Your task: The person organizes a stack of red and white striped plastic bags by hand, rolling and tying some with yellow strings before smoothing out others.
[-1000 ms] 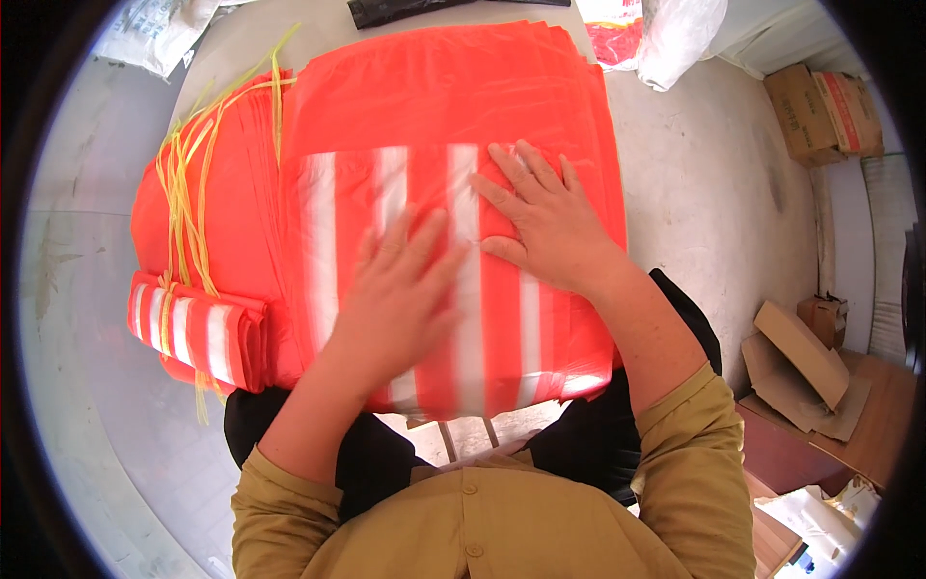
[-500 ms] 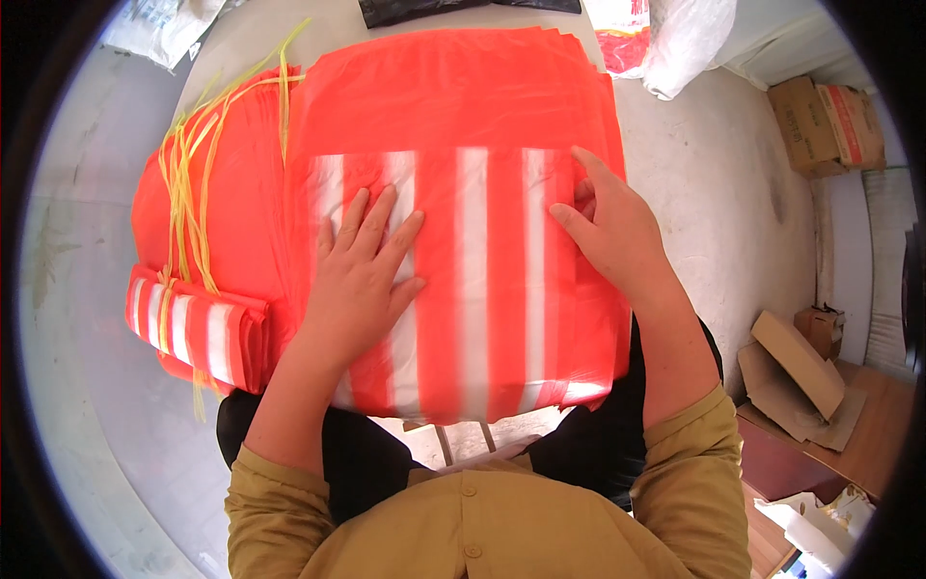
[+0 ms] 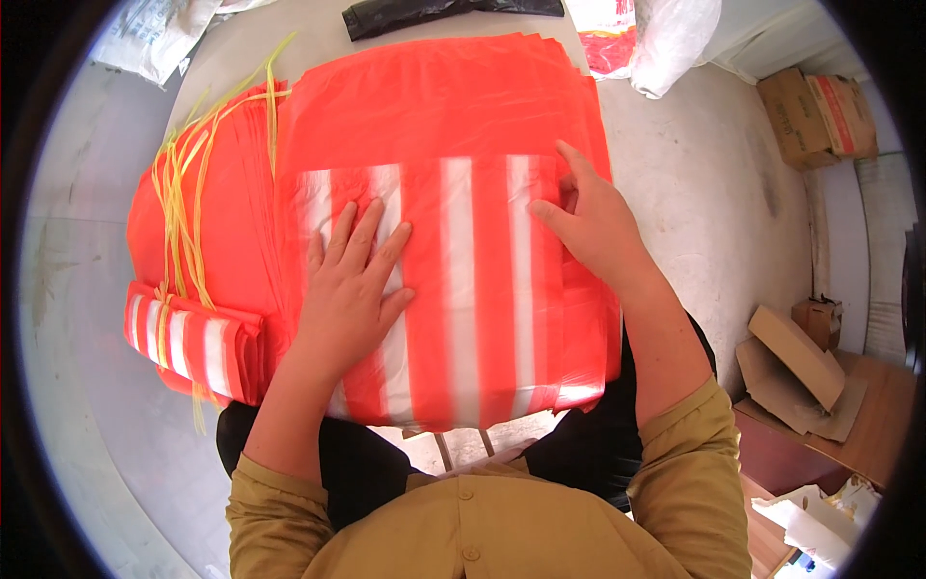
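Note:
A stack of thin red plastic bags (image 3: 434, 101) lies in front of me and reaches over my lap. Its top sheet is folded up into a red and white striped panel (image 3: 490, 309). My left hand (image 3: 352, 289) rests flat on the left part of this panel, fingers spread. At the panel's upper right edge is my right hand (image 3: 600, 230), with thumb and index finger apart; its other fingers are partly hidden beneath. Nothing shows gripped in either hand.
More red bags (image 3: 236, 222) lie to the left, with yellow strings (image 3: 174, 212) across them and a folded striped bundle (image 3: 188, 343). A black plastic roll (image 3: 453, 14) sits at the table's far edge. Cardboard boxes (image 3: 796, 121) stand at right; an open carton (image 3: 796, 376) is nearer.
The whole view has shifted slightly to the left. Both hands keep nearly the same places on the striped panel, and its fold looks much the same.

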Available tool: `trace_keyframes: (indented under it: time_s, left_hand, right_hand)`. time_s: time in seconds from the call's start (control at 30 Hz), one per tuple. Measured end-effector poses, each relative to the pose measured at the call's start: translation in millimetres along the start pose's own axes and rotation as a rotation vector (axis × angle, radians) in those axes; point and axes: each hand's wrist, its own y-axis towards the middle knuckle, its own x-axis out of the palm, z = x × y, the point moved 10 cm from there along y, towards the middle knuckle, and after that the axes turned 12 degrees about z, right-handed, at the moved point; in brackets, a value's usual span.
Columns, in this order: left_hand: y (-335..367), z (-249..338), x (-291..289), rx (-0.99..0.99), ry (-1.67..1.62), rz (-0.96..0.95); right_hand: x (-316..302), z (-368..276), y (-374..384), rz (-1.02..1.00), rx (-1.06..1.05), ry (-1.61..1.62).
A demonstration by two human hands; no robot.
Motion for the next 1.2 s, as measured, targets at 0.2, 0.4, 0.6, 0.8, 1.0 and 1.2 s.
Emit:
trace_keyframes:
  time_s: [0.2, 0.4, 0.6, 0.8, 1.0, 1.2]
  left_hand:
    - [-1.1, -1.3, -0.1, 0.014, 0.012, 0.014]
    - [-0.6, 0.1, -0.5, 0.004, -0.004, 0.001]
    - [-0.8, 0.7, -1.3, 0.001, 0.001, -0.011]
    - [-0.6, 1.1, -0.9, -0.003, -0.010, -0.004]
    - [-0.7, 1.3, -1.1, 0.004, 0.008, -0.005]
    - [0.1, 1.7, -0.8, 0.014, 0.003, -0.004]
  right_hand:
    - [9.0, -64.8, -33.7, 0.170, -0.532, -0.173]
    - [35.4, -101.9, -82.0, 0.077, -0.909, -0.120]
    - [5.4, -72.7, -44.5, 0.226, -0.582, -0.099]
    - [3.0, -24.3, -7.8, 0.101, -0.219, -0.034]
    - [5.5, -22.1, -1.9, 0.028, -0.062, 0.120]
    - [11.7, -50.9, -25.2, 0.051, -0.281, 0.080]
